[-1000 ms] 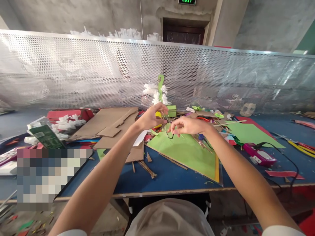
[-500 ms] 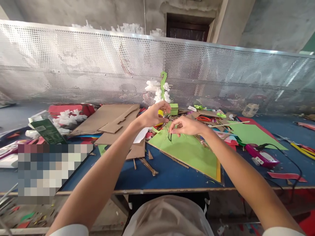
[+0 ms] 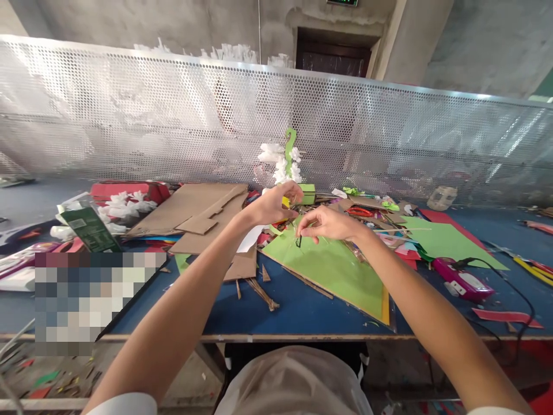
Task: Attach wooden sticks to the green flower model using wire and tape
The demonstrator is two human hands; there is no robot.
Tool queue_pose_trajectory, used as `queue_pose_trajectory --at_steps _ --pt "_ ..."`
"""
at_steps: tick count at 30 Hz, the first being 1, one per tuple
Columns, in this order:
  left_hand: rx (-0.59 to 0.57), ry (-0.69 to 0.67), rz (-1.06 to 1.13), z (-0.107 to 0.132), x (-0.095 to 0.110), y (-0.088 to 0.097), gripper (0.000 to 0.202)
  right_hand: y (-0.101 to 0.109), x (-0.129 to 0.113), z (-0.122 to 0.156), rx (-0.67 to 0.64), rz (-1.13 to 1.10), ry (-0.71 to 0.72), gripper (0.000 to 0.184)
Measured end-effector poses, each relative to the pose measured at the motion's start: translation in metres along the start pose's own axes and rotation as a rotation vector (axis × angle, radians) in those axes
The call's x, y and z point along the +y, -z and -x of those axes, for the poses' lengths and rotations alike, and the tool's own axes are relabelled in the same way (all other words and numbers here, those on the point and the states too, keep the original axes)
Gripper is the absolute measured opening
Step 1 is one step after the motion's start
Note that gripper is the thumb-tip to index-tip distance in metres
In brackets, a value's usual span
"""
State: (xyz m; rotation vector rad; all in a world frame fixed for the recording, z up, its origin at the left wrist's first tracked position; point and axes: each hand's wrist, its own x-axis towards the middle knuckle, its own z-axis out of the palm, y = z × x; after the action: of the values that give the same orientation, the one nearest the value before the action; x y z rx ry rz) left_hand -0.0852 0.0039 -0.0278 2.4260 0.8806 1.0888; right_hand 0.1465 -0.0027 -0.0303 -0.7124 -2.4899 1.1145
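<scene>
Left hand [image 3: 276,204] and right hand [image 3: 330,223] each pinch the thin black wire [image 3: 298,241] in a closed grip above the green card [image 3: 332,268]; shaping seems underway, wanting steady tension.

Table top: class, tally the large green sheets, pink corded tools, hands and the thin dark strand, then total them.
Large green sheets: 2
Pink corded tool: 1
Hands, left hand and right hand: 2
Thin dark strand, pinched by right hand: 1
Total: 6

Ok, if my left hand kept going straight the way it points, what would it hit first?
Probably the small green block just past the left hand; depth is hard to judge.
</scene>
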Motion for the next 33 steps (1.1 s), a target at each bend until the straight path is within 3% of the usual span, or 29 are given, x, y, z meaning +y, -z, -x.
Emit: queue_pose_trajectory --at_steps 7,17,29,33 --pt "-0.050 0.006 0.072 0.001 0.005 0.000 0.036 0.000 0.007 -0.002 0.031 0.055 -0.062 0.030" --pt "-0.205 -0.037 0.149 0.005 -0.007 0.005 0.050 -0.004 -0.001 0.000 0.105 0.091 -0.043 0.028" --pt "-0.106 -0.013 0.293 0.005 -0.012 0.000 0.061 0.000 -0.001 0.003 0.167 0.080 0.016 0.030" --pt "-0.102 0.041 0.457 0.008 -0.007 -0.004 0.056 0.001 -0.007 0.006 0.162 0.042 0.056 0.029"
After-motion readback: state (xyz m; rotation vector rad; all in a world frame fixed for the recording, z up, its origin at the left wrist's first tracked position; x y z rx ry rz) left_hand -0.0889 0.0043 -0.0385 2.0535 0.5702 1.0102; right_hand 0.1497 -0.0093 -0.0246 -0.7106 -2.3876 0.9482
